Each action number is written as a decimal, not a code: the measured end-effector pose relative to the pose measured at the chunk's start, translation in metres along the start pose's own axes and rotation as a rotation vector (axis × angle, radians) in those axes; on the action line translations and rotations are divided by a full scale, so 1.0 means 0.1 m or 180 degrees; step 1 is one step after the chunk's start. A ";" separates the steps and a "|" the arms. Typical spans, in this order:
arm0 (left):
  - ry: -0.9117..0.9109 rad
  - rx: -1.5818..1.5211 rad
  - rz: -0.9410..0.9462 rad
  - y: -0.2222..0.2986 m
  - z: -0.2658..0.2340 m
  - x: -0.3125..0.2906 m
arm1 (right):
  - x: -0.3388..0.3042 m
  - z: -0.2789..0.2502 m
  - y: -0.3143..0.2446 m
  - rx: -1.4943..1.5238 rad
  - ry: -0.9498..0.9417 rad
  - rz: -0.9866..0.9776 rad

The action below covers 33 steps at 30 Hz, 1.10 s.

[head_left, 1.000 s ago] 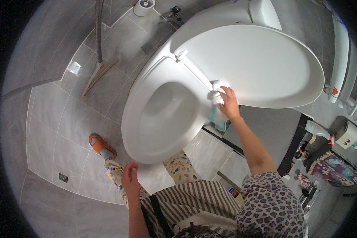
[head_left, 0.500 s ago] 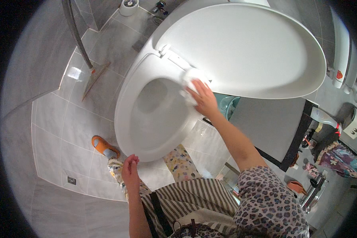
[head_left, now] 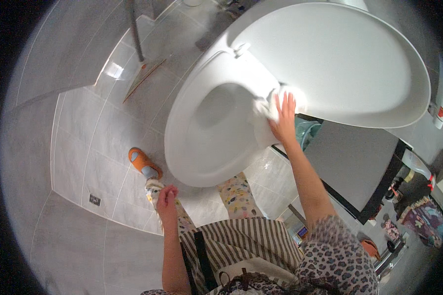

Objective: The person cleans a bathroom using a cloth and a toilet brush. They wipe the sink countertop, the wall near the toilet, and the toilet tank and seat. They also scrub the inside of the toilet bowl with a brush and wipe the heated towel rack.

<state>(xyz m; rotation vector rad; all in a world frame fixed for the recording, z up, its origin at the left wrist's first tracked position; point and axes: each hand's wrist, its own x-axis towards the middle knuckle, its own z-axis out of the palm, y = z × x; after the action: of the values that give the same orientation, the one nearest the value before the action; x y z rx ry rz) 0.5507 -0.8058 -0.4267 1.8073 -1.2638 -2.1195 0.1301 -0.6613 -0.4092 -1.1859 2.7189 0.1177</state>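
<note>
A white toilet [head_left: 178, 140] stands before me with its large white lid [head_left: 344, 61] raised. My right hand [head_left: 284, 123] presses a crumpled white wipe [head_left: 263, 107] against the right side of the toilet, near where the lid meets the rim. Its fingers lie over the wipe, hiding part of it; whether it is cloth or paper is unclear. Left of my lap hangs my left hand [head_left: 167, 202], fingers curled in, away from the toilet and with nothing visible in it.
A squeegee [head_left: 145, 78] leans on the tiled floor at the left. Right of the toilet are a teal-lined bin [head_left: 307, 132] and a grey-topped, black-edged cabinet [head_left: 352, 160]. A spray bottle [head_left: 417, 164] and patterned cloth [head_left: 426, 221] are farther right. An orange slipper [head_left: 143, 162] is on my foot.
My right hand and the wipe have moved a little along the toilet toward the lid's near edge. The whole view has shifted, and my left hand stays curled at my side.
</note>
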 end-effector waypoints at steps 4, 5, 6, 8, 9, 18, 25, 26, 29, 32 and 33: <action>0.0088 0.0069 -0.0190 0.06 -0.04 -0.10 | 0.91 0.24 -0.75 0.0455 0.0413 -0.0951; 0.0116 -0.0011 -0.0224 0.00 -0.07 -0.12 | 1.09 0.22 -1.00 0.0831 0.0295 -0.1261; 0.0116 -0.0074 -0.0246 -0.01 -0.09 -0.12 | 1.23 0.23 -1.16 0.0990 0.0426 -0.1358; 0.0190 -0.0205 -0.0318 -0.08 -0.15 -0.10 | 1.28 0.32 -1.49 0.1301 0.0328 -0.1586; 0.0240 -0.0285 -0.0352 -0.03 -0.16 -0.10 | 1.24 0.38 -1.64 0.1449 0.0097 -0.1707; 0.0440 -0.0503 -0.0468 0.25 -0.29 -0.02 | -0.63 0.69 -2.52 0.1348 -0.1031 -0.2550; 0.0342 -0.0432 -0.0463 -0.03 -0.34 -0.02 | -1.58 0.67 -1.91 0.0284 -0.0774 -0.2383; 0.0330 -0.0453 -0.0479 -0.07 -0.32 -0.01 | -1.67 0.67 -1.76 -0.0141 -0.0717 -0.2370; 0.0319 -0.0403 -0.0477 -0.20 -0.32 -0.06 | -1.74 0.57 -1.28 -0.0669 -0.1093 -0.2316; 0.0329 -0.0424 -0.0457 -0.17 -0.27 -0.07 | -1.50 0.34 -0.62 0.0387 -0.2779 -0.0627; 0.0330 -0.0446 -0.0458 -0.14 -0.23 -0.08 | -1.43 0.27 -0.28 -0.0683 -0.2012 -0.1268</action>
<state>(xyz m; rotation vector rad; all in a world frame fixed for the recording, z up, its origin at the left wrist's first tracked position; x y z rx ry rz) 0.5791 -0.8045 -0.4282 1.9720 -0.9636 -2.0937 0.2500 -0.5737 -0.4087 -1.4205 1.9288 0.6231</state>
